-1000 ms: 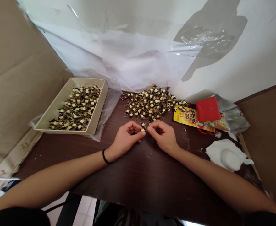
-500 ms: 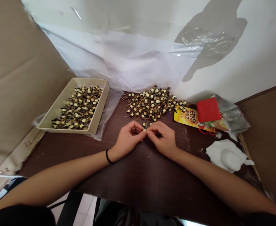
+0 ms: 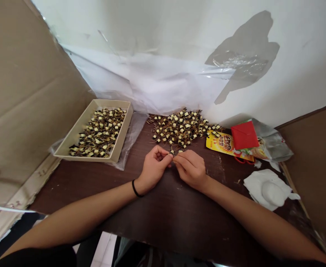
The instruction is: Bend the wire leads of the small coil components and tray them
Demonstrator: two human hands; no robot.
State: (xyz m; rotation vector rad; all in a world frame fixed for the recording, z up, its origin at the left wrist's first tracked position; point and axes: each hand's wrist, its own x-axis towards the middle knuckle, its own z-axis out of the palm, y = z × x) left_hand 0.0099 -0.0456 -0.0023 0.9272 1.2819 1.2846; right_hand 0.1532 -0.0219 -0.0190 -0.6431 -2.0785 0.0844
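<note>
At the front edge of the loose pile, my left hand (image 3: 155,165) is closed, thumb and forefinger pinching one small yellow-and-black coil part (image 3: 172,152). My right hand (image 3: 192,168) meets it from the other side, its fingertips pressed together at that same part. What exactly the right fingertips grip, perhaps a thin lead, is too small to make out. Just beyond both hands lies the pile of similar coil parts (image 3: 183,128), pale yellow and black with thin brownish wire leads.
A cream tray (image 3: 119,142) of similar parts stands left on clear plastic (image 3: 136,124). At right are a yellow snack packet (image 3: 221,142), a red packet (image 3: 245,135), red-handled scissors (image 3: 243,161) and white tissue (image 3: 254,183) under a rounded white object. Cardboard (image 3: 26,92) borders the left side.
The camera view has shifted slightly, so the scene sits lower. Both hands stay together at the coil part; the right fingers have curled and turned slightly.
</note>
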